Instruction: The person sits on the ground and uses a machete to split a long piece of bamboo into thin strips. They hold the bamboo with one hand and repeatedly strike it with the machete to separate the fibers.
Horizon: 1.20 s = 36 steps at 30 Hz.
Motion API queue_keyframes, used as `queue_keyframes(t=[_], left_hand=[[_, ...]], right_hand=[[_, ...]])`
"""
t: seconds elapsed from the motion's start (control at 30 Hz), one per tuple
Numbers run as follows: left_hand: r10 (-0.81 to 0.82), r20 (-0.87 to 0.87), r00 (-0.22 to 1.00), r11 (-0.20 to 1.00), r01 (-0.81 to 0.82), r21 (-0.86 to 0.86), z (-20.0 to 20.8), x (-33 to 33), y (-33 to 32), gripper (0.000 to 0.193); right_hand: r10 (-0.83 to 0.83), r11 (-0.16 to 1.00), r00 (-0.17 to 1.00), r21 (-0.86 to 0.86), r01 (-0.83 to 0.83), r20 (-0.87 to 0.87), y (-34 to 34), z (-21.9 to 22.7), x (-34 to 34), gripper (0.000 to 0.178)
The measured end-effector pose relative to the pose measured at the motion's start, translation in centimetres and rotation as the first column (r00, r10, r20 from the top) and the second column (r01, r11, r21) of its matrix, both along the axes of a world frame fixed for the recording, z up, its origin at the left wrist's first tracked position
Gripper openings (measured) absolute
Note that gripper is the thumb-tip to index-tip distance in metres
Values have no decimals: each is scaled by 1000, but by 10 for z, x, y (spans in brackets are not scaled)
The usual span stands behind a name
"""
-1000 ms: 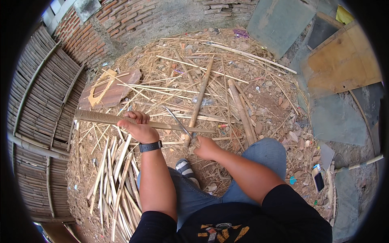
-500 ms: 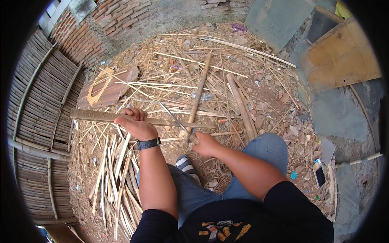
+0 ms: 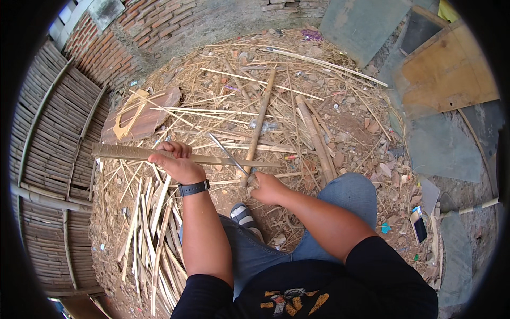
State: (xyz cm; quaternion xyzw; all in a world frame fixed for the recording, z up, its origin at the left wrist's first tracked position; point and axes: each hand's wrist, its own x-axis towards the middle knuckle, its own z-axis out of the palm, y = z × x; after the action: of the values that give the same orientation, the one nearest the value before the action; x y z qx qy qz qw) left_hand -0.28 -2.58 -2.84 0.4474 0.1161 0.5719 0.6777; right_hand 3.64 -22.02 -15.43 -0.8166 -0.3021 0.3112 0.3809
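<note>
My left hand (image 3: 178,164) grips a long split bamboo piece (image 3: 125,153), which lies crosswise in front of me, thumb underneath and fingers curled over it. A dark watch strap (image 3: 194,188) circles that wrist. In my right hand (image 3: 266,188), closed around its handle, is a long-bladed knife (image 3: 227,153) slanting up to the left. Its blade crosses the bamboo piece toward the right end; whether the edge bites into it I cannot tell. The handle is mostly hidden by my fingers.
Split bamboo strips (image 3: 151,239) lie heaped at my lower left. Bamboo poles (image 3: 262,119) and loose strips cover the littered dirt ahead. A slatted bamboo wall (image 3: 50,127) stands left, a brick wall (image 3: 159,32) behind, sheet panels (image 3: 449,69) at right. A phone (image 3: 418,226) lies by my right side.
Almost nothing differs. Both hands, the knife and the bamboo piece hold nearly the same place, with only a very slight shift of the whole picture.
</note>
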Motion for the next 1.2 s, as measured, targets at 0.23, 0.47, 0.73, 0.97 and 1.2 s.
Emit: queue_keyframes(t=[0.23, 0.47, 0.73, 0.97, 1.2], left_hand=[[-12, 7, 1000, 1000, 12, -15, -2, -2, 2, 71], [-11, 7, 1000, 1000, 11, -19, -2, -1, 3, 71], [4, -29, 1000, 1000, -4, -13, 1, -1, 0, 73], [-12, -34, 999, 1000, 12, -9, -1, -2, 2, 73], [-28, -24, 999, 999, 27, -29, 1, -1, -1, 68]], right_hand=[[-12, 999, 1000, 35, 12, 6, 1, -4, -1, 54], [-12, 999, 1000, 31, 11, 24, 1, -6, -2, 57], [-10, 999, 1000, 49, 9, 22, 1, -6, -2, 56], [-2, 1000, 999, 10, 1, 37, 2, -2, -3, 51], [-10, 1000, 999, -3, 10, 52, 2, -6, -3, 55]])
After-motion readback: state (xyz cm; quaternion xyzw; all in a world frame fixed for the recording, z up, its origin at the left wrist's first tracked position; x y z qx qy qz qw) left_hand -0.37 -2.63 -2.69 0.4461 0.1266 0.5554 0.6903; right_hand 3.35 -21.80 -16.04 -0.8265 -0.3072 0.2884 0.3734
